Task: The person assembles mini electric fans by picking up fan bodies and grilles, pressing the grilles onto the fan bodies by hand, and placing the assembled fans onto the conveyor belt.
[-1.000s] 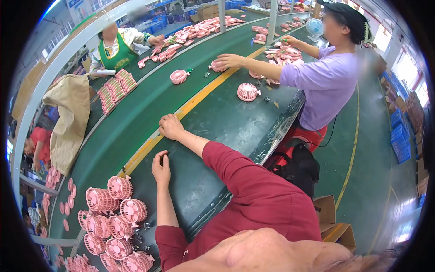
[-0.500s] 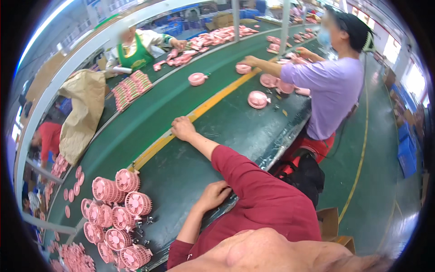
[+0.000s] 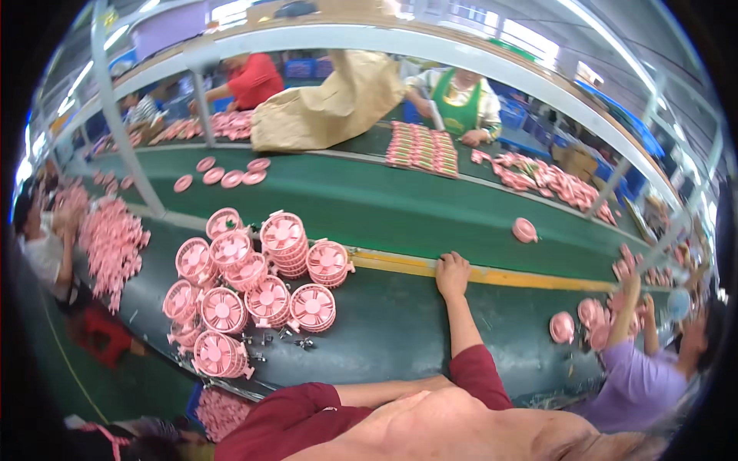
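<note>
My right hand (image 3: 452, 273) reaches across the dark work table and rests on the yellow strip (image 3: 400, 263) along the conveyor's near edge. Its fingers lie over the strip, and nothing shows in them. At the table's near edge, close to my body, my left hand (image 3: 437, 383) is mostly hidden, its fingers out of sight. Left of my right hand stands a cluster of stacked pink round fan housings (image 3: 314, 306) with blades inside. Small metal pieces (image 3: 286, 333) lie among and in front of them.
The green conveyor (image 3: 400, 203) carries flat pink discs (image 3: 232, 179) and a round pink fan part (image 3: 525, 230). A person in purple (image 3: 638, 384) works at right by more fan parts (image 3: 562, 327). Pink parts heap (image 3: 111, 238) at left. Metal posts (image 3: 127, 115) flank the line.
My view has swung left, so the fan housings sit nearer the middle. My right hand stays on the yellow strip; my left hand is now largely hidden.
</note>
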A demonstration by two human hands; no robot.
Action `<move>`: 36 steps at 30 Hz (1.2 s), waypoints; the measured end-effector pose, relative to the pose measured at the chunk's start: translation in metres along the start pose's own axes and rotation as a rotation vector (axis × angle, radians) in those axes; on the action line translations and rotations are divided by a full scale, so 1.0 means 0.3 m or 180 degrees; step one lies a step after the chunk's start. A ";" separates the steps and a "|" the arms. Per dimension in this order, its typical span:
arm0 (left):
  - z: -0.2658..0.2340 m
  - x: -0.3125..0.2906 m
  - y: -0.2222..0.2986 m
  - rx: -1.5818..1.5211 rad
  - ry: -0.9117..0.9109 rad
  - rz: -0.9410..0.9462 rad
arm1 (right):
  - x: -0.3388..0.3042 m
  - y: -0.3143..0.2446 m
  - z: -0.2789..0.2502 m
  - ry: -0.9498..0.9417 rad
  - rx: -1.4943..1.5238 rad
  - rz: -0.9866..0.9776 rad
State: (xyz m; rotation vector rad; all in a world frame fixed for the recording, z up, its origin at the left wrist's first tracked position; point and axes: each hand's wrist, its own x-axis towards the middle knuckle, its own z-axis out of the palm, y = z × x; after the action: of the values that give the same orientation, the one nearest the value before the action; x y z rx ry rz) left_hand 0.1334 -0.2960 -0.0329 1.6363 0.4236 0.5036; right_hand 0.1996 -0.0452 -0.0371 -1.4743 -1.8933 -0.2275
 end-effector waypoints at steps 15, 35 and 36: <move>-0.032 0.020 -0.009 -0.0524 0.0027 0.0489 | 0.024 0.052 0.004 -0.0313 0.0155 -0.0196; 0.010 0.046 -0.079 -0.0651 0.0167 0.0938 | 0.024 0.066 0.008 -0.0617 -0.0048 -0.0266; 0.001 0.042 -0.063 -0.0643 0.0184 0.0936 | 0.025 0.069 0.006 -0.0619 -0.0064 -0.0247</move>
State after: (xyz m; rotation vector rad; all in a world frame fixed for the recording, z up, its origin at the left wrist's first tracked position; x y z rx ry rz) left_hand 0.1444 -0.2871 -0.0508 1.4966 0.1670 0.7897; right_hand 0.2170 -0.0316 -0.0396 -1.4831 -2.1110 -0.1437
